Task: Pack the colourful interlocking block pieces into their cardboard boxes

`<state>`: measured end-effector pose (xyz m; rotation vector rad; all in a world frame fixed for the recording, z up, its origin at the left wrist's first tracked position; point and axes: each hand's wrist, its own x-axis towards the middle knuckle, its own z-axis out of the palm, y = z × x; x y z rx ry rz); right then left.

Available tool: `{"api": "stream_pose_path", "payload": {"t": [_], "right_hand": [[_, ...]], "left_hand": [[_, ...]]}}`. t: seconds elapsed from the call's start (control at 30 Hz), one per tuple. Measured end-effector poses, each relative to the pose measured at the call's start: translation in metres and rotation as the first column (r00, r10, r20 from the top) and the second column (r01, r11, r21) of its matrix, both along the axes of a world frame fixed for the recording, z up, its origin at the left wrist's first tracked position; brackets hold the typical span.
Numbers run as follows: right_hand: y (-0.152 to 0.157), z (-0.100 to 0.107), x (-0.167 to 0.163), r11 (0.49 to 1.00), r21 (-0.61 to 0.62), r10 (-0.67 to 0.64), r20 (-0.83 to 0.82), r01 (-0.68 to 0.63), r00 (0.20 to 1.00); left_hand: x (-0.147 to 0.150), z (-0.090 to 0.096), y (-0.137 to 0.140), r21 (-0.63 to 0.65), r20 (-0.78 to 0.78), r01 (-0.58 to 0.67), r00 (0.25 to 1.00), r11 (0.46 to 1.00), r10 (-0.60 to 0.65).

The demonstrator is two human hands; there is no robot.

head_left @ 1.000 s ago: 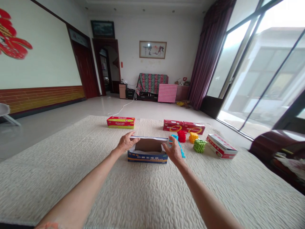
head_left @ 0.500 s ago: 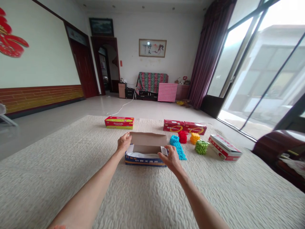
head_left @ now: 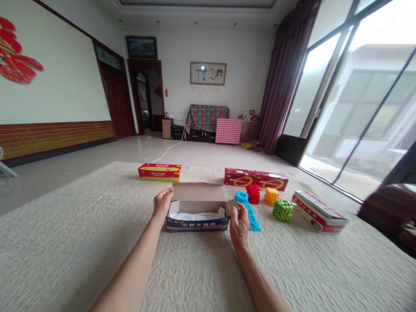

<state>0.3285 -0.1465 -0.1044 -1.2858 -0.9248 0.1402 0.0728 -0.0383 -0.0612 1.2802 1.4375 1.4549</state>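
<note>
On the cream quilted cover (head_left: 188, 277), dead centre in front of the person: blue box (head_left: 197, 225), long printed side facing them, base down. Lid (head_left: 197, 192) is up along the far edge; white lining (head_left: 196, 216) visible inside, can't tell if anything sits under it.

Left hand (head_left: 161, 202): at the lid's left end, fingers closed on the corner. Right hand (head_left: 239, 226): at the box's right end, thumb and fingers pinching the small side flap (head_left: 231, 206), which is folded outward. Forearms come in from the near side, well apart.

Just past the right hand: long cyan piece (head_left: 251, 213), bumpy, partly hidden by that hand; can't tell if they touch. Beyond it, red block (head_left: 254, 194); further right, yellow block (head_left: 272, 196) and green block (head_left: 284, 210), same bumpy texture. White-and-red box (head_left: 319, 212) right of the green one, angled.

Behind the blocks, two dark red boxes (head_left: 239, 177) end to end. Red-and-yellow box (head_left: 159, 173) back left, beyond the left hand, clear of it.
</note>
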Motion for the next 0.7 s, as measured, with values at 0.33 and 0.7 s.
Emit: {"api": "stream_pose_path", "payload": {"t": [0.33, 0.7], "right_hand": [[0.002, -0.005, 0.002, 0.995, 0.047, -0.099, 0.330, 0.088, 0.939], [-0.010, 0.001, -0.006, 0.997, -0.078, 0.035, 0.461, 0.001, 0.887]], "left_hand": [[-0.010, 0.010, 0.004, 0.000, -0.421, 0.145, 0.897, 0.989, -0.132], [-0.001, 0.038, -0.030, -0.017, -0.901, 0.224, 0.419, 0.974, -0.112]]}}
